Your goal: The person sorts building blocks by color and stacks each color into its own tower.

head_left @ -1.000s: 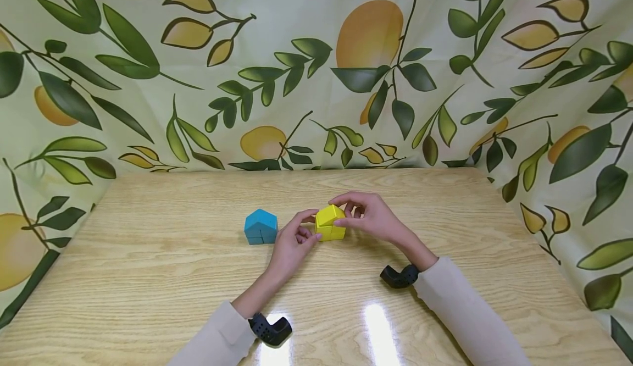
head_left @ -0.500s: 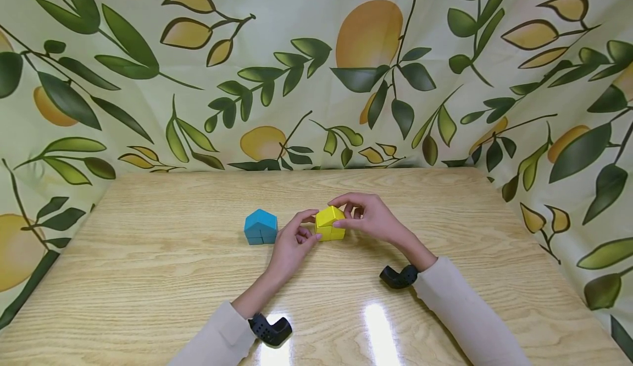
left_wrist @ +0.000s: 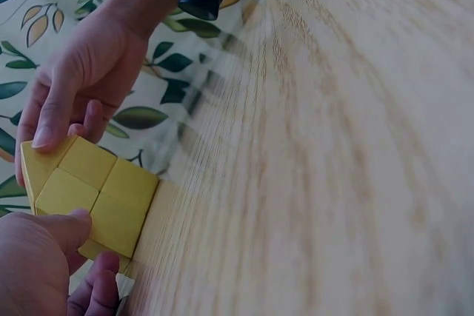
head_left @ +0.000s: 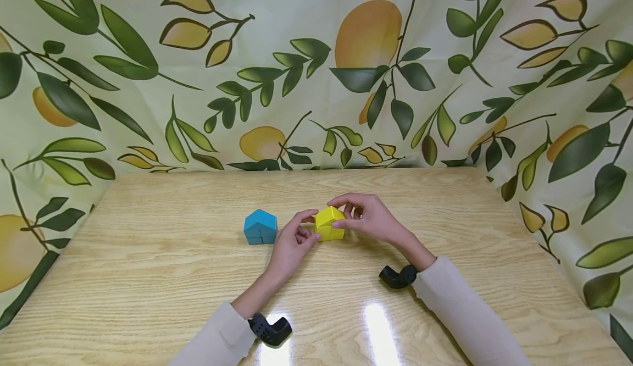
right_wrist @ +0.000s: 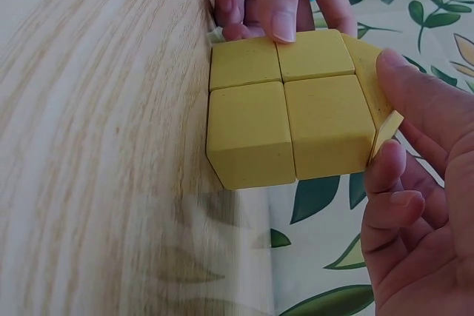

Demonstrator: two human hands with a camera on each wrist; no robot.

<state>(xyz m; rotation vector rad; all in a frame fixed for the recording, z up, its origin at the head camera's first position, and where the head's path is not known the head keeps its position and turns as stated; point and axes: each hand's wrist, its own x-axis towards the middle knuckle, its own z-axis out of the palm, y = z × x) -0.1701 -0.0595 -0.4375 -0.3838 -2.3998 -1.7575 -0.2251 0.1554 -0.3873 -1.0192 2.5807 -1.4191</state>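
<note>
A small yellow house of blocks stands on the wooden table in the head view. Square yellow blocks (right_wrist: 252,120) make its two-by-two body, and a yellow triangular block (head_left: 328,215) sits on top as a roof. My right hand (head_left: 368,216) pinches the triangular block at its sloping sides between thumb and fingers. From the left, my left hand (head_left: 290,243) holds the square blocks, its thumb (left_wrist: 70,229) on the front face and its index finger reaching behind. Thin seams show between the blocks in both wrist views.
Left of my left hand stands a blue block house (head_left: 260,227) of similar shape. The wooden table (head_left: 173,278) runs back to a leaf-and-fruit patterned cloth (head_left: 296,20). Each wrist wears a black device (head_left: 271,330).
</note>
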